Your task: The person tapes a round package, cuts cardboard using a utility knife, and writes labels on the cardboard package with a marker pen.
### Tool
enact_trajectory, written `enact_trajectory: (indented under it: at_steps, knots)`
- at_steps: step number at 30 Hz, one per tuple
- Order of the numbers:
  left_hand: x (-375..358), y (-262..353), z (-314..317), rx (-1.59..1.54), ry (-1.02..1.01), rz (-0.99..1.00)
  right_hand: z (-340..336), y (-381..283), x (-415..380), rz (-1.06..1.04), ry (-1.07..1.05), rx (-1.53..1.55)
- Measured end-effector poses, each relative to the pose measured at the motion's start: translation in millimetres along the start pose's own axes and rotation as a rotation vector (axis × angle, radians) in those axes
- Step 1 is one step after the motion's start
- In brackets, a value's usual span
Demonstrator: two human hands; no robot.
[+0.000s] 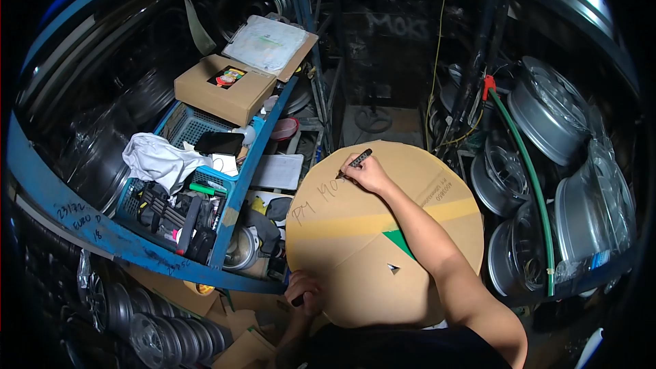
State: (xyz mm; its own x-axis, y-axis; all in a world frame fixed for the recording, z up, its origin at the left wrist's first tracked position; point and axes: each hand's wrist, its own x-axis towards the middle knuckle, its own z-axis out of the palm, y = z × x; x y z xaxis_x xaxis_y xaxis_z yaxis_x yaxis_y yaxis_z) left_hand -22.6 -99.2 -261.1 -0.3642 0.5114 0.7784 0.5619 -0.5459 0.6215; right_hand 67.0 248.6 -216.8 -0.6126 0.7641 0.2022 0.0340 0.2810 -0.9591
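Observation:
A large round piece of cardboard (pixel 355 253) lies in front of me, with a yellow tape strip across it and handwritten letters at its upper left. My right hand (pixel 369 175) grips a black marker (pixel 359 158), its tip at the end of the writing. By the cardboard's lower left edge, my left hand (pixel 305 290) is closed around a small black cap-like piece (pixel 297 300). Between the tape and my right forearm shows a green patch (pixel 398 243). A small tear (pixel 393 268) sits below it.
On the blue shelf (pixel 256 157) at left are a cardboard box (pixel 222 89), a white cloth (pixel 160 157) and a tool-filled basket (pixel 137 222). Metal wheel rims (pixel 547 113) fill the rack at right, behind a green pole (pixel 533 178). More rims (pixel 160 338) stand at lower left.

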Motion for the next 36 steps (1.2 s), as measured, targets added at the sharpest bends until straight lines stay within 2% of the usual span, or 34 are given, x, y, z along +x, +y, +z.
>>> enact_trajectory:
  at_steps: [3, 6, 12, 16, 19, 26, 33, 36]
  knots:
    - [2, 1, 2, -0.027, 0.021, -0.005, 0, 0, 1, -0.113, 0.148, -0.196]
    - [2, 0, 1, -0.014, 0.03, 0.009, -4, 5, 3, -0.125, 0.226, -0.215]
    - [-4, -2, -1, -0.029, 0.019, -0.036, -17, 11, 9, -0.067, 0.12, -0.265]
    - [-7, -6, -4, -0.031, 0.016, -0.042, -19, 20, 12, -0.131, 0.244, -0.159]
    - [-10, -8, -3, -0.052, 0.024, -0.055, -19, 11, 10, -0.13, 0.3, -0.261]
    - [-11, -6, -6, -0.11, 0.0, -0.083, -29, 18, 9, -0.047, 0.297, -0.291]
    - [-6, -3, -6, -0.089, 0.004, -0.034, -14, -5, 0, -0.145, 0.296, -0.393]
    - [-1, -3, -6, -0.059, -0.001, 0.018, -12, -4, 0, -0.201, 0.393, -0.322]
